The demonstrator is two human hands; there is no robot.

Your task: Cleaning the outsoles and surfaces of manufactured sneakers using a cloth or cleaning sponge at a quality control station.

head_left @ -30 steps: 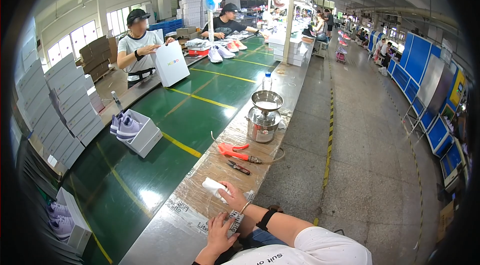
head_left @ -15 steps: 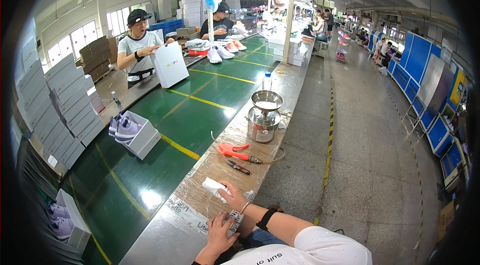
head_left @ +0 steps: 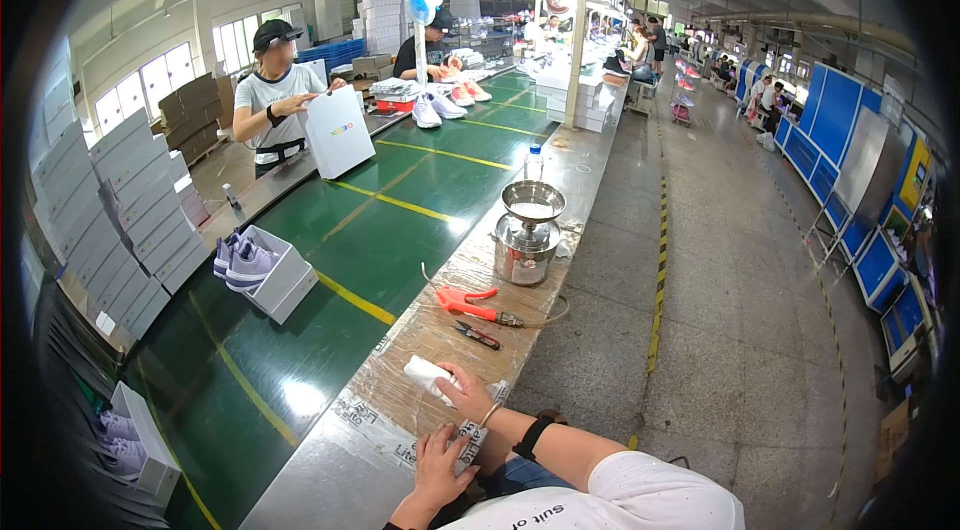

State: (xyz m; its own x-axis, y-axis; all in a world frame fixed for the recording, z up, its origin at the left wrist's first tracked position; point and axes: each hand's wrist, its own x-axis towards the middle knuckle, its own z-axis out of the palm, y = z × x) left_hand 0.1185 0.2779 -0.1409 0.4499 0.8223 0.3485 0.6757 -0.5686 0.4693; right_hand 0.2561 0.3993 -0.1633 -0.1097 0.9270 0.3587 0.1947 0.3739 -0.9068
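Note:
At the bench edge, my right hand (head_left: 465,396) is closed around a crumpled white cloth (head_left: 424,370) resting on the plastic-covered bench top (head_left: 385,392). My left hand (head_left: 440,463) lies with its fingers spread over the bench's taped front edge, holding nothing. Just beyond the cloth are small black thread snips (head_left: 477,335). Farther along lies a red air blow gun (head_left: 468,304) with its hose. Past it stands a metal pot-like dispenser (head_left: 527,248) topped by a steel dish (head_left: 534,201) of white contents.
On the green conveyor (head_left: 345,230), an open white shoebox (head_left: 284,280) holds lavender sneakers (head_left: 250,263); another shoebox (head_left: 150,455) sits at lower left. Across it, a co-worker (head_left: 285,100) holds a white box (head_left: 340,133). A clear bottle (head_left: 534,165) stands behind the dispenser.
The shoebox with lavender sneakers has shifted slightly left and nearer along the conveyor. The co-worker's head has lifted, and the farther worker has bent toward the orange shoes. My hands stay still.

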